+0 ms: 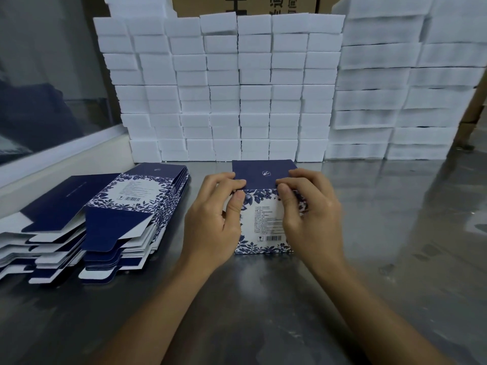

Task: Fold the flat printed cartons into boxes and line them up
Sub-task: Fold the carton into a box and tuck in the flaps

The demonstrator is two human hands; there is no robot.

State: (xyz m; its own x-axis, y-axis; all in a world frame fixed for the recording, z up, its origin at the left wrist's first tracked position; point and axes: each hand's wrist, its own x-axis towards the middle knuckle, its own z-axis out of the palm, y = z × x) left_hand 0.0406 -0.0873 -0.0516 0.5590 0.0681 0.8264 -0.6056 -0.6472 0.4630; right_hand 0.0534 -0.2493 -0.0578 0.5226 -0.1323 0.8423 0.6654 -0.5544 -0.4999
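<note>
A blue-and-white floral printed carton stands on the steel table in front of me, its white label panel with a barcode facing me. Its dark blue top flap lies over the upper end. My left hand grips the carton's left side, thumb on the front, fingers curled on the flap. My right hand grips the right side the same way. Two stacks of flat cartons, one fanned at the far left and one closer, lie on the table to the left.
A wall of stacked white foam blocks closes off the back of the table, with taller white stacks at the right. A white ledge and window run along the left. Brown cardboard boxes stand behind the foam.
</note>
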